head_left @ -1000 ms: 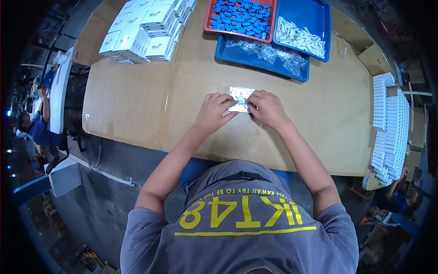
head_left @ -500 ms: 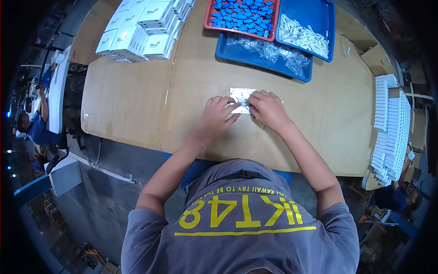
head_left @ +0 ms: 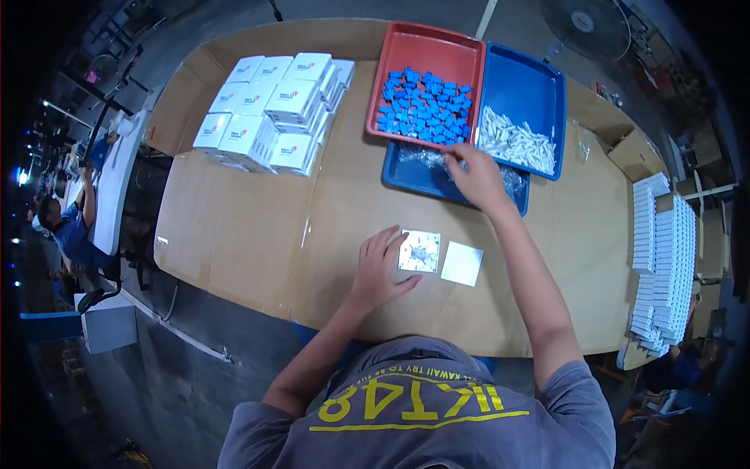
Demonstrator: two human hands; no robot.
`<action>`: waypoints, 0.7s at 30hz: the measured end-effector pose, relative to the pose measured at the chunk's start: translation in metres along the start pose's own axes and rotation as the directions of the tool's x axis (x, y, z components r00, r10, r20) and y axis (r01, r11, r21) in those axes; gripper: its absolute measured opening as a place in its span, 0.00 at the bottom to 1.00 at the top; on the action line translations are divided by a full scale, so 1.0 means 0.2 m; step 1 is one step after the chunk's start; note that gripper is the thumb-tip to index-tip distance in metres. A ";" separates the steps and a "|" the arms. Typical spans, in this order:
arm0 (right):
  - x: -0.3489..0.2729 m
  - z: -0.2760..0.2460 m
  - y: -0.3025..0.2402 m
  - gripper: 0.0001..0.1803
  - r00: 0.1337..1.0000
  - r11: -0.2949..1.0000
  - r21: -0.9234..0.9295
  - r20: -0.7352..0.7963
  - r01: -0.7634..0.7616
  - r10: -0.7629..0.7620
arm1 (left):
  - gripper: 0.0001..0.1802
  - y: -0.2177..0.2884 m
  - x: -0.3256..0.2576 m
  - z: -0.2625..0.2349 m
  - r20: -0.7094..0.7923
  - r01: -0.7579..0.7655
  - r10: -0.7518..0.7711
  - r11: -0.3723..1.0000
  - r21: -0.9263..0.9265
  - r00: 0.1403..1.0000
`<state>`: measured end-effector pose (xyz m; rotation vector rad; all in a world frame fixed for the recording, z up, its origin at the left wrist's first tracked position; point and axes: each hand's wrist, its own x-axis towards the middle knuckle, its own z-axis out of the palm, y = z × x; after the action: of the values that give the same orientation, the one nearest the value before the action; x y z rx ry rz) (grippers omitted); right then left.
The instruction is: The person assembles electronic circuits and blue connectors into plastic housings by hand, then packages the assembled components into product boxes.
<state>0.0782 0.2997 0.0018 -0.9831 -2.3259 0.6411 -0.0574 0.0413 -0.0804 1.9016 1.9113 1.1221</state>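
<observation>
My left hand (head_left: 380, 270) rests on the table with fingers apart, index fingertip and thumb at the left side of a square white plate (head_left: 419, 252) with small clear or silvery parts on it. Just right of that lies a plain square white plate (head_left: 462, 264), which no hand touches. My right hand (head_left: 478, 178) is stretched forward to the near edge of a red tray (head_left: 433, 48) of small blue plastic pieces (head_left: 426, 105). Its fingertips are closed together; whatever is between them cannot be made out.
A blue tray (head_left: 394, 173) of clear plastic bags sits partly under the red one. Another blue tray (head_left: 523, 74) holds small white pieces (head_left: 516, 141). White boxes (head_left: 266, 109) are stacked at far left, with white stacks (head_left: 660, 266) at right. A person (head_left: 70, 230) sits far left.
My right hand has left the plate and reached forward to the trays. My left hand has stayed by the plate. A second white plate now shows beside it. The view has tilted up.
</observation>
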 end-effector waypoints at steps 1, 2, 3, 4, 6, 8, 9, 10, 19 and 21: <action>0.10 0.03 0.03 0.11 1.000 1.000 0.003 -0.009 0.008 -0.008 | 0.45 0.00 0.00 0.00 0.036 -0.001 0.000 1.000 0.027 0.999; 0.21 0.06 0.06 0.11 0.993 0.998 -0.013 -0.097 0.062 -0.063 | 0.45 -0.01 0.00 0.01 0.030 -0.011 0.010 0.999 0.034 1.000; 0.33 0.10 0.07 0.11 0.976 0.993 -0.030 -0.182 0.117 -0.120 | 0.47 -0.03 -0.01 0.01 0.060 -0.016 0.014 0.999 0.039 0.998; 0.43 0.14 0.07 0.11 0.972 0.991 -0.028 -0.193 0.128 -0.131 | 0.49 -0.05 -0.02 0.01 0.090 -0.022 0.018 0.999 0.043 0.996; 0.62 0.19 0.09 0.12 0.953 0.973 -0.156 -0.225 0.172 -0.205 | 0.49 -0.05 -0.02 0.02 0.086 -0.016 0.012 0.999 0.041 0.996; 0.78 0.25 0.11 0.12 0.943 0.958 -0.219 -0.234 0.186 -0.236 | 0.46 -0.04 -0.01 0.03 0.075 0.019 -0.024 0.998 0.058 0.997; 0.84 0.26 0.11 0.13 0.936 0.941 -0.269 -0.226 0.207 -0.271 | 0.45 -0.04 -0.01 0.03 0.091 0.032 -0.041 0.995 0.096 0.995; 0.90 0.29 0.11 0.13 0.927 0.921 -0.316 -0.216 0.230 -0.305 | 0.45 -0.03 -0.01 0.03 0.082 0.025 -0.034 0.994 0.105 0.996; 0.95 0.32 0.18 0.15 0.923 0.905 -0.338 -0.188 0.259 -0.335 | 0.45 -0.02 -0.02 0.01 0.121 0.051 -0.059 0.996 0.068 0.991; 0.88 0.29 0.15 0.15 0.946 0.931 -0.296 -0.177 0.213 -0.273 | 0.45 -0.02 -0.02 0.01 0.114 0.046 -0.054 0.997 0.069 0.992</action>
<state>-0.0486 0.4384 -0.0086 -0.8112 -2.3262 0.1072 -0.0589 0.0387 -0.0861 1.8970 1.9442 0.9240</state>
